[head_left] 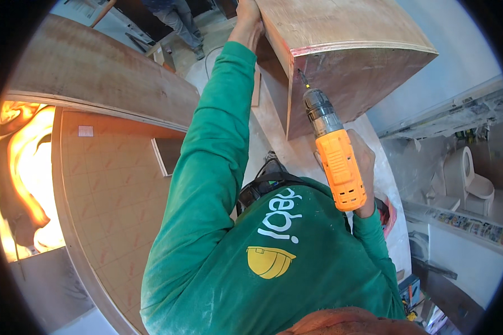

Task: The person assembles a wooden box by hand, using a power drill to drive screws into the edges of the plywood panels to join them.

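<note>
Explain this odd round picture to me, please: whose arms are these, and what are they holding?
There's no machine body here, just a person working with bare hands. A wide fisheye camera on their head looks down, which bends straight edges and shows their own green shirt. The right hand holds an orange drill, its bit pointing at a wooden box. The left hand, partly cut off, is at the box's left side. Another person's legs show at the top.

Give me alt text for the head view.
A person holds an orange drill in the right hand, its bit pointed at a plywood box; the left hand is at the box's edge. A toilet stands at right.
</note>
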`<state>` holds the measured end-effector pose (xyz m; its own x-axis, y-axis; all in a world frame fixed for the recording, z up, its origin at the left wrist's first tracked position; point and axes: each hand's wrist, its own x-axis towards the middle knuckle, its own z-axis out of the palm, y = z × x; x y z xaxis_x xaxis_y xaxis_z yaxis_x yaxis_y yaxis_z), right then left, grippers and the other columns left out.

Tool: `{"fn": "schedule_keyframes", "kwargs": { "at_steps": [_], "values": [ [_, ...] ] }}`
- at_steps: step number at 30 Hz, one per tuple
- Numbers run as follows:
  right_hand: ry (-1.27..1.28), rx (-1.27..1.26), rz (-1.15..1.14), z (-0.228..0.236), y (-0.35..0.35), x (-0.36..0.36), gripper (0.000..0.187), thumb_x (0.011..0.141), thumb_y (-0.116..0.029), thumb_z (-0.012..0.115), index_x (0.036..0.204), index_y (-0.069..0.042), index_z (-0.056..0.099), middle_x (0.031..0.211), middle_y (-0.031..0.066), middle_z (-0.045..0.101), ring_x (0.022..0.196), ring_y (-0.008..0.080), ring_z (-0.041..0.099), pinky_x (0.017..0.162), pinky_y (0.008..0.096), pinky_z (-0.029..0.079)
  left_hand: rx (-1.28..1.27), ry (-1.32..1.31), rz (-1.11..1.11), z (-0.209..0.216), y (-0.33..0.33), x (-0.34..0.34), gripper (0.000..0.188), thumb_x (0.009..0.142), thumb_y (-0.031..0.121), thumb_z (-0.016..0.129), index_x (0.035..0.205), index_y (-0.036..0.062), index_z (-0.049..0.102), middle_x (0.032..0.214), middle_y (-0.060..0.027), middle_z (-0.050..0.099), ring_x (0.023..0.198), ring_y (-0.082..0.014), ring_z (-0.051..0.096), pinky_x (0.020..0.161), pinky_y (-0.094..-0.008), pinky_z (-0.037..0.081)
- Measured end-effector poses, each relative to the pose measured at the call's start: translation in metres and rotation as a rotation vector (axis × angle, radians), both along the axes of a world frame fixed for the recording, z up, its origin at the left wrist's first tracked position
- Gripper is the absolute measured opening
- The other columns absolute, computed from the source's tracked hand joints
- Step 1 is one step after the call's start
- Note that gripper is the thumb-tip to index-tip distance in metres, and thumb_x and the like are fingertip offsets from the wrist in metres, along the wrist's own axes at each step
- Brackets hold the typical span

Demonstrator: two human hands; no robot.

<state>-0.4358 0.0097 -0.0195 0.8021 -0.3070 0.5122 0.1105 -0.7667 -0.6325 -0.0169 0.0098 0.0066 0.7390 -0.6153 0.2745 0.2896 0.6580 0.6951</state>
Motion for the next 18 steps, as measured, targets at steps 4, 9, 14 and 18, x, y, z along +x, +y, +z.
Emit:
{"fn": "schedule_keyframes", "kwargs": {
  "at_steps": [4, 9, 14, 18],
  "values": [
    [0.067, 0.051, 0.063, 0.0, -0.007, -0.006, 0.027, 0.084, -0.01, 0.075, 0.107, -0.003, 0.063, 0.088, 0.016, 0.063, 0.08, 0.0382, 0.067, 0.068, 0.0399, 0.053, 0.014, 0.021, -0.019, 0.002, 0.0, 0.0, 0.06, 0.095, 0.04, 0.053, 0.137, -0.0023, 0.055, 0.126, -0.021, 0.067, 0.114, -0.0359, 0.067, 0.101, -0.0476, 0.055],
    [0.063, 0.05, 0.072, 0.003, -0.01, -0.004, 0.026, 0.084, -0.01, 0.075, 0.106, -0.003, 0.063, 0.087, 0.0158, 0.063, 0.08, 0.0384, 0.066, 0.068, 0.0402, 0.052, 0.019, 0.013, -0.024, -0.002, 0.001, 0.008, 0.059, 0.095, 0.037, 0.053, 0.139, -0.002, 0.054, 0.128, -0.0209, 0.066, 0.115, -0.0358, 0.066, 0.102, -0.0473, 0.055],
    [0.082, 0.065, 0.072, 0.007, -0.012, -0.002, 0.024, 0.083, -0.009, 0.075, 0.103, -0.003, 0.062, 0.086, 0.0161, 0.062, 0.08, 0.038, 0.066, 0.067, 0.0406, 0.052, -0.003, -0.026, 0.032, -0.001, -0.001, 0.006, 0.056, 0.096, 0.033, 0.053, 0.14, -0.0018, 0.054, 0.128, -0.0206, 0.066, 0.115, -0.0355, 0.067, 0.102, -0.0468, 0.055],
    [0.081, 0.056, 0.076, 0.008, -0.012, 0.0, 0.022, 0.083, -0.009, 0.074, 0.101, -0.003, 0.062, 0.086, 0.0162, 0.062, 0.08, 0.0379, 0.065, 0.067, 0.0403, 0.051, -0.012, -0.029, 0.012, -0.002, 0.001, 0.008, 0.057, 0.096, 0.033, 0.053, 0.14, -0.0022, 0.054, 0.128, -0.0207, 0.066, 0.115, -0.0354, 0.066, 0.102, -0.0465, 0.054]
  ]
}}
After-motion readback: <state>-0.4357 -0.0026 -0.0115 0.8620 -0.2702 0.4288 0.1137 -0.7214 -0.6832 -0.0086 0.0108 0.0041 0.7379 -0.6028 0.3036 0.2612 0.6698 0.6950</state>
